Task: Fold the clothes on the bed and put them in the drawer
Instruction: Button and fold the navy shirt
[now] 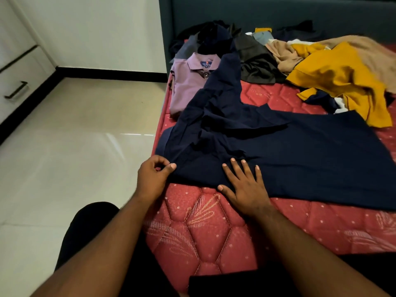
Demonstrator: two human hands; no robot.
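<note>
A navy blue garment (278,146) lies spread across the red quilted mattress (214,228), one long part reaching back toward the pile. My left hand (153,176) pinches its near left corner between thumb and fingers at the mattress edge. My right hand (244,185) presses flat on the garment's near edge with straight, spread fingers. A folded mauve polo shirt (188,86) sits at the bed's left edge behind the navy garment. White drawers with a black handle (16,90) stand at the far left.
A heap of unfolded clothes fills the back of the bed: a mustard yellow garment (338,82), a beige one (364,52), dark grey (257,61) and black pieces. A teal headboard (278,11) rises behind. Glossy tiled floor (75,146) lies left of the bed.
</note>
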